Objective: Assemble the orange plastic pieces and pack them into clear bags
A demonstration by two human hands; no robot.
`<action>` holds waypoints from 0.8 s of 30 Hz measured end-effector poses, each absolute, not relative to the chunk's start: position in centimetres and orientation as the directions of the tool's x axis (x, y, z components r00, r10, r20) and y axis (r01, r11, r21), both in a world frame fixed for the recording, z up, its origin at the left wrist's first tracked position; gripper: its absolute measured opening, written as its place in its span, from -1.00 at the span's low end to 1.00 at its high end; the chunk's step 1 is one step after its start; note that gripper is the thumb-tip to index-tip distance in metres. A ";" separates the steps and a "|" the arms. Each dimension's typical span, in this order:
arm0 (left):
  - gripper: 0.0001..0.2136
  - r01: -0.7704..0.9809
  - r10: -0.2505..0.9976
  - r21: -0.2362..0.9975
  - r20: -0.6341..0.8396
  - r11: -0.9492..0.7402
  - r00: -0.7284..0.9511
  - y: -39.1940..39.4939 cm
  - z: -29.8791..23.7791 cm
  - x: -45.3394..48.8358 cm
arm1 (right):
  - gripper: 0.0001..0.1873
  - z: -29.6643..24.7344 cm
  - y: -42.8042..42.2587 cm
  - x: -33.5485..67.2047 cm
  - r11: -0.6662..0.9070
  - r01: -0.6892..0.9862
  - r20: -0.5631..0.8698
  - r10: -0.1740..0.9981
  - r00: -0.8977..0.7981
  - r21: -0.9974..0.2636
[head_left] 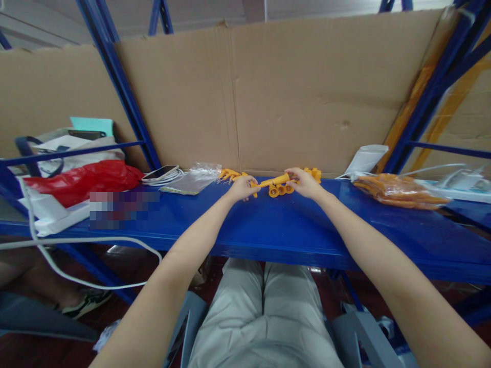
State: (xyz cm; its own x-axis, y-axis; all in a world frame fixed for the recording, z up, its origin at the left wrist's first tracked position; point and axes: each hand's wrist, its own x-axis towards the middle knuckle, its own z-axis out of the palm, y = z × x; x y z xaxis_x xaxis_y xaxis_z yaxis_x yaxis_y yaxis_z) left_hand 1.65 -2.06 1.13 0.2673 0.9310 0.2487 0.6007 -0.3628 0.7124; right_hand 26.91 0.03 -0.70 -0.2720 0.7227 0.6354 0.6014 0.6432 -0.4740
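Observation:
Over the blue shelf top, my right hand (305,183) is closed round the right end of a yellow plastic cylinder (275,181). My left hand (243,188) pinches a small yellow plastic piece (254,190) against the thin left tip of that cylinder; its exact shape is hidden by the fingers. Below the cylinder sit several round yellow wheels (273,191), close under it; whether they are joined to it I cannot tell. More yellow parts (315,174) show just behind my right hand. Loose yellow pieces (229,174) lie behind my left hand.
A clear plastic bag (192,180) and a phone with a white cable (163,175) lie to the left, beside a red bag (90,179). Orange packets (397,190) rest at the right. A cardboard wall (291,92) stands behind the blue shelf (276,230).

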 end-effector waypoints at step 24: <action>-0.87 0.602 0.695 0.392 0.580 -0.695 0.425 0.4 -0.4 0.5 | -0.68 -0.1 -0.7 27.3 0.434 0.422 0.371 0.901 -0.227 -0.796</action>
